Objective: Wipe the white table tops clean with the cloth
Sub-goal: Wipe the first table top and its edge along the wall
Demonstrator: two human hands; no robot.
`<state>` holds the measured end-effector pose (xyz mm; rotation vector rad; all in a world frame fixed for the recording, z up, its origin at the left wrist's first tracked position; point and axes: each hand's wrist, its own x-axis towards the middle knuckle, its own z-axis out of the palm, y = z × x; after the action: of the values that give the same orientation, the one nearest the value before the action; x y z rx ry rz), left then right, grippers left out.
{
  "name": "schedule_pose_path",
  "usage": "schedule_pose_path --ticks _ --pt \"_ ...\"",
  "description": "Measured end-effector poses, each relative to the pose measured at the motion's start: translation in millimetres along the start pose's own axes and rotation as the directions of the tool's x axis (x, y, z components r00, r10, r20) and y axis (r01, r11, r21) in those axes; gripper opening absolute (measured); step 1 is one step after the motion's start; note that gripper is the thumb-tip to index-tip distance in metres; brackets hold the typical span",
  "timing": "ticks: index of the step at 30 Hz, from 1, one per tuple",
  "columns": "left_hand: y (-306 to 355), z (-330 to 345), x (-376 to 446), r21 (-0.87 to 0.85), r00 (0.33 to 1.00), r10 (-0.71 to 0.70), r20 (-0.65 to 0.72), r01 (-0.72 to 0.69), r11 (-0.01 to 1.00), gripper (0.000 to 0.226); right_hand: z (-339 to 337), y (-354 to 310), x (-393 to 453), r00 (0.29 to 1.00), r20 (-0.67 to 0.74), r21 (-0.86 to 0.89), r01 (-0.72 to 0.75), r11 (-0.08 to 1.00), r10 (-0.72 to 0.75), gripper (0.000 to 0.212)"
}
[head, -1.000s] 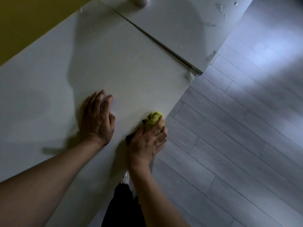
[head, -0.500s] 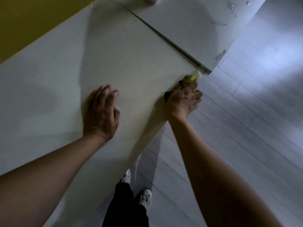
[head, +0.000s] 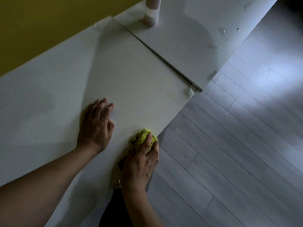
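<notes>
Two white table tops meet at a dark seam: the near table top (head: 131, 82) under my hands and a second table top (head: 185, 35) beyond it. My right hand (head: 141, 161) is shut on a bunched yellow-green cloth (head: 142, 136), pressing it onto the near top right at its floor-side edge. My left hand (head: 96, 125) lies flat, fingers spread, on the same top to the left of the cloth. Water drops and smears (head: 224, 35) sit on the far top near its right edge.
A pinkish cylinder with a white band (head: 151, 12) stands on the far table top at the back. A yellow wall (head: 41, 22) runs behind the tables. Grey plank floor (head: 237, 145) lies to the right. My dark trouser leg (head: 114, 210) shows below.
My right hand has drawn the cloth back along the table's floor-side edge, from the corner by the seam to a spot near my body. My left hand stays flat in place.
</notes>
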<state>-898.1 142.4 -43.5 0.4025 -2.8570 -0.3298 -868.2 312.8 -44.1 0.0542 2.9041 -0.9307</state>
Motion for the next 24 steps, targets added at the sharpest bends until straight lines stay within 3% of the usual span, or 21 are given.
schedule_pose_path --ticks 5,11,17,21,24 --pt "0 -1 -1 -0.004 0.999 -0.026 0.031 0.026 1.000 0.055 -12 -10 83 0.983 0.021 0.063 -0.181 0.981 0.180 0.070" --pt "2 -6 -2 0.008 0.999 -0.023 0.049 0.023 1.000 0.056 -35 -6 193 0.981 -0.066 -0.054 -0.185 0.981 0.182 0.065" --pt "6 -4 3 -0.006 0.999 -0.046 0.020 0.046 0.999 0.051 -45 4 236 0.984 -0.050 -0.251 0.152 0.956 -0.170 0.060" --pt "18 -4 16 0.004 0.988 -0.154 -0.002 0.154 0.988 0.046 -52 15 237 0.869 0.078 -0.186 0.493 0.850 -0.488 0.057" --pt "20 -4 33 0.006 0.975 -0.217 0.037 0.217 0.976 0.048 -53 11 245 0.773 0.175 -0.164 0.633 0.757 -0.609 0.054"
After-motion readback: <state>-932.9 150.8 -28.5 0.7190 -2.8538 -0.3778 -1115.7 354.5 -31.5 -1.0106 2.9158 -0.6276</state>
